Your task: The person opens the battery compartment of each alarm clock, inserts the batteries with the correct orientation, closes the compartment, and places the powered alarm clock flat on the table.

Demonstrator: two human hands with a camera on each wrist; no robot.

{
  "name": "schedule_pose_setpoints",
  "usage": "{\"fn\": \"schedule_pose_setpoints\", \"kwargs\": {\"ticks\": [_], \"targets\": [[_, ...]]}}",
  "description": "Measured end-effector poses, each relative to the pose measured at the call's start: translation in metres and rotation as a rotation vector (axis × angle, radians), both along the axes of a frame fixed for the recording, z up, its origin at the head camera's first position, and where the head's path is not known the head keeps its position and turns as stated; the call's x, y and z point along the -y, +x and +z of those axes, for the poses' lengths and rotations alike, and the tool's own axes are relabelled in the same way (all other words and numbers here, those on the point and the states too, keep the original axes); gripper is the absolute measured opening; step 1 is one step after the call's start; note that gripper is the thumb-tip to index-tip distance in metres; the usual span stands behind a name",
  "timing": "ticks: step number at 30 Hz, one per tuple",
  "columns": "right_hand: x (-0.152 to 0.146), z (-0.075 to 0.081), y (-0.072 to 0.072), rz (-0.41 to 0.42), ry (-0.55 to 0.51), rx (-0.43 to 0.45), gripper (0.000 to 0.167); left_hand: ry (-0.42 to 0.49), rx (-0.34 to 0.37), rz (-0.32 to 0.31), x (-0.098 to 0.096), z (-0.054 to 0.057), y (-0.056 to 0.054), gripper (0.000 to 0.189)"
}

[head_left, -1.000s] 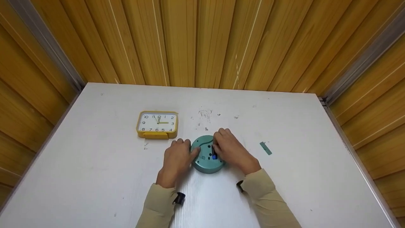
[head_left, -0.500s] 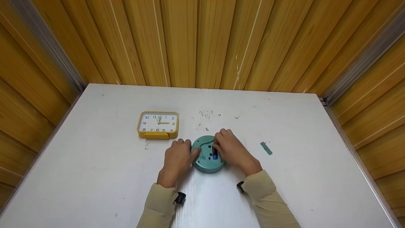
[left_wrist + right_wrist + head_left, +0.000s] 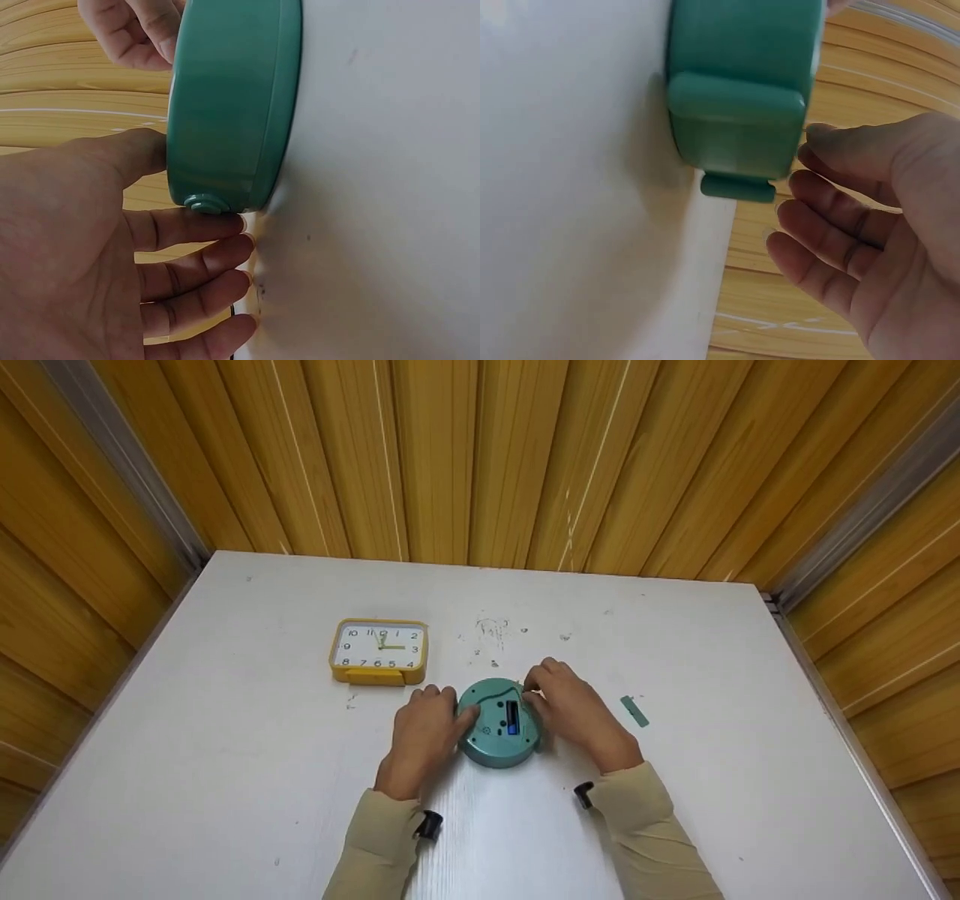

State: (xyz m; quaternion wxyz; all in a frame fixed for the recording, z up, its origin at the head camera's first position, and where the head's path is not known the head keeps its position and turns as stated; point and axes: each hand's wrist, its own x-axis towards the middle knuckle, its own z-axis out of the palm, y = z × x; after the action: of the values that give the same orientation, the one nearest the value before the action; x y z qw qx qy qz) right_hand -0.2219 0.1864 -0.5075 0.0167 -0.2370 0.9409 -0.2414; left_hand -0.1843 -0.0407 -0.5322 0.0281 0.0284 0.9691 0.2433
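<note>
A round green clock [image 3: 495, 751] lies face down on the white table, its battery slot uncovered. In the slot sits a dark battery [image 3: 513, 718] with a blue end. My left hand [image 3: 426, 735] grips the clock's left side, thumb on its back and index finger against the rim by a small round button [image 3: 204, 204]. Beside the clock's upper right edge is my right hand [image 3: 576, 711], fingers loosely bent with nothing between them. The right wrist view shows its fingertips close to the green casing [image 3: 739, 112]. A small green battery cover [image 3: 634, 711] lies farther right.
A yellow rectangular clock [image 3: 379, 652] with a white dial lies face up at the upper left of the hands. Dark scuffs mark the white table [image 3: 247, 720]. Yellow wood-look panels [image 3: 480, 457] rise behind its far edge.
My right hand has drawn back from the battery slot, up and to the right, and the slot with the battery now shows fully. The left hand keeps its grip on the clock.
</note>
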Motion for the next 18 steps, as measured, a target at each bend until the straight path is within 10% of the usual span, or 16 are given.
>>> {"fn": "schedule_pose_setpoints", "kwargs": {"ticks": [10,18], "targets": [[-0.023,0.014,-0.001,-0.040,-0.006,-0.049,0.008,0.015,-0.026,-0.002,0.001,0.000,0.001,0.049],[-0.043,0.024,-0.004,-0.141,0.016,0.075,0.018,0.013,-0.033,-0.009,0.001,-0.003,0.001,0.048]]}}
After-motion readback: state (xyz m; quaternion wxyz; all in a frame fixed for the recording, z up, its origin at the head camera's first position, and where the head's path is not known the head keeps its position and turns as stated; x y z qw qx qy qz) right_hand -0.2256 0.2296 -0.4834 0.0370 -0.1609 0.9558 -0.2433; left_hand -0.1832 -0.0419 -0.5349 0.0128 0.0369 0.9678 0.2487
